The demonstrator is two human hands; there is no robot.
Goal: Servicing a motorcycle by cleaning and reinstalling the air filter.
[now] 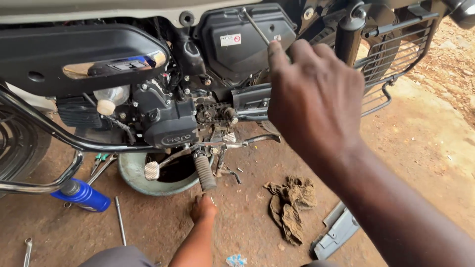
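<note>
— Where's the right hand (314,101)?

— Raised against the side of the motorcycle (163,74), in front of the black side cover (242,42). Its grip is closed around a thin metal rod (256,27); the rod sticks up and to the left past the thumb, slanting across the cover. Only the back of the hand shows, so how the fingers sit on the rod is hidden.

— And the left hand (203,207)?

— Low down, on the dirt floor (420,148) just under the ribbed black footrest (204,172). It looks curled into a loose fist, near the footrest's lower end. I cannot tell whether it has hold of anything.

— What's around it?

— A round green pan (136,175) sits under the engine (166,118), just left of the footrest. A crumpled brown rag (291,205) lies on the floor to the right of the left hand, and a grey metal piece (336,232) further right. To the left there's a blue can (84,195) on its side, pliers (101,163) with green handles by the pan, and a loose steel rod (120,220) on the ground.
</note>
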